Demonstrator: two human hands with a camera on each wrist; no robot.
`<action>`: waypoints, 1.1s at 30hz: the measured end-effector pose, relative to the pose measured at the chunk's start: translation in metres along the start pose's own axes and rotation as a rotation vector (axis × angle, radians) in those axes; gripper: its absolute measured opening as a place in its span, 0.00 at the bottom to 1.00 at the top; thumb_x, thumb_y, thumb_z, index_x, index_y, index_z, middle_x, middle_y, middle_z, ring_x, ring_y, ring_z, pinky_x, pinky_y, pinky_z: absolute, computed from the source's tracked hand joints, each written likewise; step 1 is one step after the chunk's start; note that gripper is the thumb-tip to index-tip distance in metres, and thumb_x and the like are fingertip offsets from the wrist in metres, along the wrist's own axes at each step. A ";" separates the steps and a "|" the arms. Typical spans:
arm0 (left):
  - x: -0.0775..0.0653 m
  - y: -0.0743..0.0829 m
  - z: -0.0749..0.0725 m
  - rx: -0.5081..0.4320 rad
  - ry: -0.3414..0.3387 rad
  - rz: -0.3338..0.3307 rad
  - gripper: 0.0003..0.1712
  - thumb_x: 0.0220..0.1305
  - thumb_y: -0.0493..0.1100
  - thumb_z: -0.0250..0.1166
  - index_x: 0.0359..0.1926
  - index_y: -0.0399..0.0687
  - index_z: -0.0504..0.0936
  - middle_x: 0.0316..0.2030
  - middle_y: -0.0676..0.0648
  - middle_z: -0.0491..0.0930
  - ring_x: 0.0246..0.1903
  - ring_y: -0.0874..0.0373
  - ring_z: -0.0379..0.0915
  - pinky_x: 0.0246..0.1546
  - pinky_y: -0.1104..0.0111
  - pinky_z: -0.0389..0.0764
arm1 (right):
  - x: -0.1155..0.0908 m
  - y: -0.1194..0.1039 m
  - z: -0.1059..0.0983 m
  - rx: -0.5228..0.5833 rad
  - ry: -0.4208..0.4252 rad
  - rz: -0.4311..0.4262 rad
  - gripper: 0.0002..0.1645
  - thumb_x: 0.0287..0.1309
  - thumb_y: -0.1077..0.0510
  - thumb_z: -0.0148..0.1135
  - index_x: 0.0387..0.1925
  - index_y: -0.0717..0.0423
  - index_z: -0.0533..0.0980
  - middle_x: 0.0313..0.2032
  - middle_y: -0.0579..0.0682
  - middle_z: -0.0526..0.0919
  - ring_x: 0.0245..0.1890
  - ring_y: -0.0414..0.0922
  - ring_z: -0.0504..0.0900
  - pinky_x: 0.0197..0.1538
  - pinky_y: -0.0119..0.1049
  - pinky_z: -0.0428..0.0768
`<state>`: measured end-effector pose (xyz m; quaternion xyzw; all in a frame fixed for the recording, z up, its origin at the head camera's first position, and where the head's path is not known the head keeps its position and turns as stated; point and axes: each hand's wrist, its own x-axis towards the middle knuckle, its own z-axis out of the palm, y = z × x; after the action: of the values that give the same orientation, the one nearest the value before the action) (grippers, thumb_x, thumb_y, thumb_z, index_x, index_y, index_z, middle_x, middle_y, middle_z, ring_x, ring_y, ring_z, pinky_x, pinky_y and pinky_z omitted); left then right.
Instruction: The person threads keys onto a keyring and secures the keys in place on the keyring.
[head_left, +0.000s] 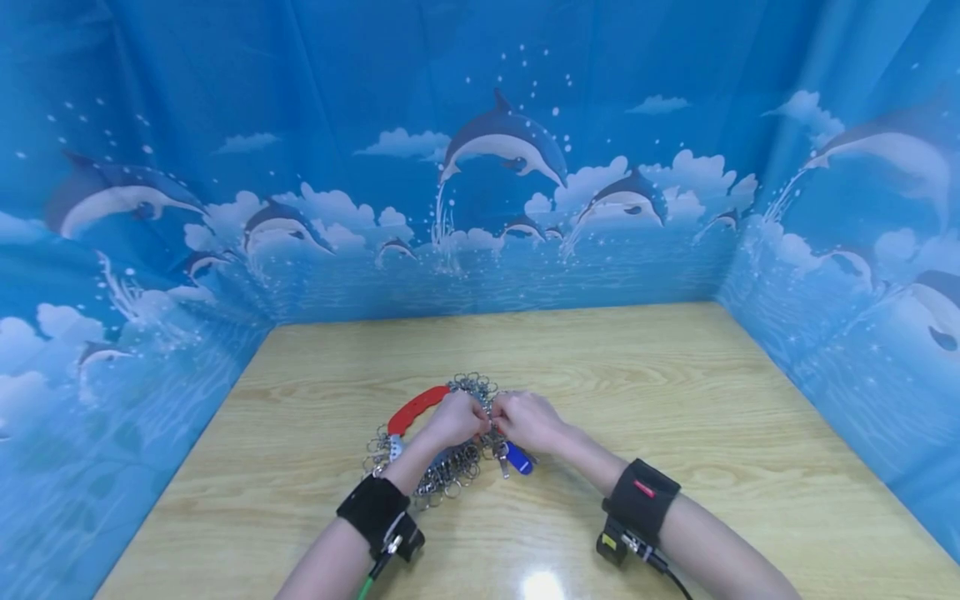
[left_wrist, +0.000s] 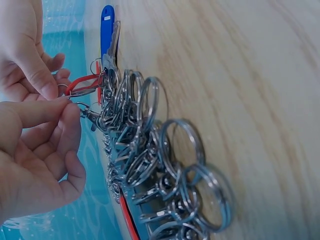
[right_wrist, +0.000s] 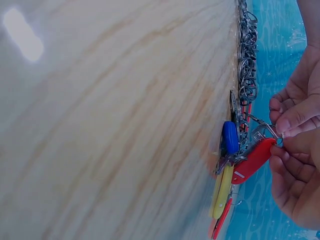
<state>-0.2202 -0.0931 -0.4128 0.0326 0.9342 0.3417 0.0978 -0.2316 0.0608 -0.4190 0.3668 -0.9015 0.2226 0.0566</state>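
My left hand (head_left: 457, 419) and right hand (head_left: 525, 418) meet fingertip to fingertip above a big key ring holder with a red grip (head_left: 417, 408), hung with many metal clasps and split rings. In the right wrist view, a red key tag (right_wrist: 255, 161) dangles from a small metal ring (right_wrist: 278, 140) pinched by the right thumb and finger. The left thumb and finger pinch that ring's other side, by a swivel clasp (left_wrist: 90, 114); which piece each holds is partly hidden. A blue key tag (head_left: 519, 458) and a key (head_left: 503, 460) lie just below the right hand.
A yellow key tag (right_wrist: 223, 192) and another red tag (right_wrist: 221, 220) lie beside the blue one. Several loose-hanging split rings (left_wrist: 182, 142) spread over the wooden table (head_left: 637, 367). A blue dolphin curtain (head_left: 495, 275) encloses its back and sides.
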 end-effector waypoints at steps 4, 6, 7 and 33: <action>0.000 -0.001 0.001 -0.021 0.006 -0.006 0.03 0.50 0.34 0.65 0.23 0.41 0.84 0.19 0.50 0.78 0.20 0.56 0.74 0.18 0.73 0.67 | 0.000 0.000 -0.001 0.002 -0.008 0.007 0.03 0.52 0.64 0.59 0.28 0.55 0.77 0.25 0.44 0.78 0.23 0.38 0.74 0.27 0.29 0.73; -0.001 -0.002 0.001 -0.021 0.004 0.009 0.03 0.51 0.35 0.66 0.23 0.42 0.84 0.19 0.50 0.79 0.18 0.58 0.72 0.17 0.73 0.66 | 0.000 0.001 -0.001 0.009 -0.015 0.015 0.03 0.53 0.65 0.59 0.29 0.55 0.78 0.25 0.44 0.78 0.22 0.37 0.74 0.27 0.29 0.72; -0.001 -0.003 0.001 -0.020 0.001 0.018 0.04 0.51 0.35 0.66 0.22 0.42 0.84 0.20 0.49 0.78 0.17 0.60 0.70 0.17 0.73 0.65 | 0.000 0.001 0.000 0.010 -0.017 0.018 0.03 0.53 0.65 0.59 0.29 0.55 0.78 0.25 0.44 0.78 0.22 0.36 0.74 0.27 0.28 0.72; 0.000 -0.006 0.001 -0.039 0.056 0.024 0.09 0.52 0.35 0.65 0.18 0.38 0.82 0.12 0.51 0.74 0.12 0.63 0.61 0.14 0.75 0.59 | 0.004 -0.001 0.002 -0.014 -0.005 -0.009 0.02 0.51 0.64 0.60 0.28 0.55 0.77 0.26 0.45 0.79 0.25 0.40 0.77 0.29 0.30 0.74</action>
<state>-0.2197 -0.0968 -0.4173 0.0323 0.9293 0.3616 0.0681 -0.2341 0.0571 -0.4194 0.3711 -0.9015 0.2152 0.0582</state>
